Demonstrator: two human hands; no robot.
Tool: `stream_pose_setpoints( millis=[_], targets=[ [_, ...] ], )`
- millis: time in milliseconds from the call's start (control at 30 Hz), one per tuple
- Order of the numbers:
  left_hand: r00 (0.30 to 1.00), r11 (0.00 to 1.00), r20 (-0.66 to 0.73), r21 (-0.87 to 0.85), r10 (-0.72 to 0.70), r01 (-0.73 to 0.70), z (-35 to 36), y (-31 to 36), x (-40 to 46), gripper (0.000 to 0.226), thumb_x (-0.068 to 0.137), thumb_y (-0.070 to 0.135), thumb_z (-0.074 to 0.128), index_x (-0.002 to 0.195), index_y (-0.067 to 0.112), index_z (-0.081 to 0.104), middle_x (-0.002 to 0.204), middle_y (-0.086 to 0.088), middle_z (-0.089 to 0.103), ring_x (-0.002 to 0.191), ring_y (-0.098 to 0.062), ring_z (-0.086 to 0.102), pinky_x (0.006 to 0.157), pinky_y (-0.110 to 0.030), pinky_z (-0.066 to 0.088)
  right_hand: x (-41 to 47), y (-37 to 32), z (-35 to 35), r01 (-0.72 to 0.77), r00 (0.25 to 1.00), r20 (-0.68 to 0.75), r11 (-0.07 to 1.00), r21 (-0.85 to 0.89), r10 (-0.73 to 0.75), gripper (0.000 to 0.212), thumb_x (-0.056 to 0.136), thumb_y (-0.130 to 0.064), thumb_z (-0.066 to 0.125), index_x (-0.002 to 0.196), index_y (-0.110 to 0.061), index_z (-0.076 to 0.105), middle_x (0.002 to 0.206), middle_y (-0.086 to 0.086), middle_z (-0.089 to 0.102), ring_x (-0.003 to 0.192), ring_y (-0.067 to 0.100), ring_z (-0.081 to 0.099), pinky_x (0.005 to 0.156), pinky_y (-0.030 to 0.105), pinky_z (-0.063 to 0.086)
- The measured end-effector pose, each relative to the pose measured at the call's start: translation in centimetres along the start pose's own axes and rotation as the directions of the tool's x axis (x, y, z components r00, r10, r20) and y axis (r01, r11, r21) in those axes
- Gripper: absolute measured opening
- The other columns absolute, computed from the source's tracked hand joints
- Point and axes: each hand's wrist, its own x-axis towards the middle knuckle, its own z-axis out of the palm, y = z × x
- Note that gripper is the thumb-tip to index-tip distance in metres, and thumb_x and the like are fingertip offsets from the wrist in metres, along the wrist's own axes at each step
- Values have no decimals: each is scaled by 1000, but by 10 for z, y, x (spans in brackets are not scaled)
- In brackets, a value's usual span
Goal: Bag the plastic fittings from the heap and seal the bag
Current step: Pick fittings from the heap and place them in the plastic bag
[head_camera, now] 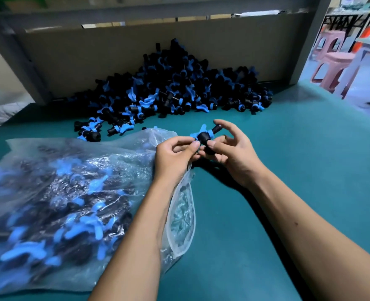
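Black-and-blue plastic fitting (204, 137) is pinched between both hands above the teal table (288, 159). Left hand (173, 157) also grasps the clear plastic bag (71, 192), whose mouth lies just left; right hand (232, 148) holds the fitting's body.

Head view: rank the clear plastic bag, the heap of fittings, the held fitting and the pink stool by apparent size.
1. Clear plastic bag, though nearest the camera.
2. Heap of fittings.
3. Pink stool, far off, so its true size is unsure.
4. Fitting held by the left hand and right hand.
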Motion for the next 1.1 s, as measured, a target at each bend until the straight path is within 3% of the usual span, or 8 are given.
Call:
stream_pose_setpoints(
  millis=[167, 267, 433, 567, 700, 833, 1000, 1100],
  targets=[
    [999, 1000, -49, 21, -17, 18, -1, 2, -1, 22, 82, -3, 81, 95, 11, 69, 85, -4, 77, 70, -7, 73, 69, -18, 56, 0, 3, 2, 58, 994, -73, 968, -242, -78, 13, 94, -14, 69, 99, -2, 67, 94, 22, 65, 83, 31, 66, 82, 61, 58],
    [998, 1000, -69, 0, 7, -7, -4, 1, -1, 28, 80, -2, 83, 95, 15, 67, 87, -4, 78, 78, -11, 75, 76, -24, 59, 2, 7, 2, 127, 989, -27, 922, -365, -147, 6, 93, -11, 70, 97, -7, 71, 91, 14, 71, 82, 20, 67, 82, 41, 58],
    [996, 999, -87, -33, -18, 15, -7, 0, -1, 36, 84, 6, 83, 110, 18, 62, 96, -7, 80, 90, -23, 76, 86, -37, 60, 6, 10, -4, 95, 989, -88, 972, -215, -116, 5, 92, -9, 71, 95, -7, 75, 90, 13, 73, 81, 23, 67, 79, 33, 58],
    [981, 980, -178, -198, -73, 37, -7, 2, 1, 23, 89, 2, 77, 109, 7, 65, 100, -15, 78, 83, -16, 76, 78, -24, 59, 10, 9, -7, 48, 973, -225, 998, -40, -56, 8, 92, -10, 71, 88, -13, 77, 83, 7, 69, 74, 18, 64, 79, 30, 55],
    [993, 991, -117, -131, -36, 21, -7, 1, 1, 14, 88, 0, 76, 97, 10, 72, 83, -4, 78, 76, -10, 75, 72, -17, 57, 9, 11, -6, 66, 973, -215, 993, -99, -86, 5, 92, -8, 70, 95, -8, 74, 86, 11, 70, 78, 24, 63, 84, 38, 55],
    [997, 999, -52, -8, 51, -52, -5, -1, 0, 22, 85, -4, 79, 88, 17, 73, 80, 2, 78, 76, -7, 73, 72, -17, 55, 4, 10, -2, 99, 991, -55, 939, -328, -124, 14, 88, -3, 74, 101, 1, 73, 98, 27, 73, 87, 41, 71, 90, 52, 57],
    [998, 999, -50, 0, 41, -41, -8, -1, 1, 20, 85, 0, 79, 88, 18, 73, 81, 0, 78, 78, -11, 73, 73, -20, 55, 2, 8, -1, 106, 990, -49, 941, -322, -128, 16, 86, 0, 75, 102, 1, 73, 98, 27, 73, 85, 36, 71, 88, 49, 57],
    [995, 994, -101, -111, -27, 16, -7, 1, 1, 12, 90, 3, 76, 92, 14, 72, 77, 0, 77, 77, -12, 74, 72, -19, 57, 5, 10, 0, 89, 974, -186, 973, -212, -130, 11, 91, -3, 71, 101, -4, 73, 97, 20, 74, 88, 28, 68, 92, 44, 56]
  ],
)
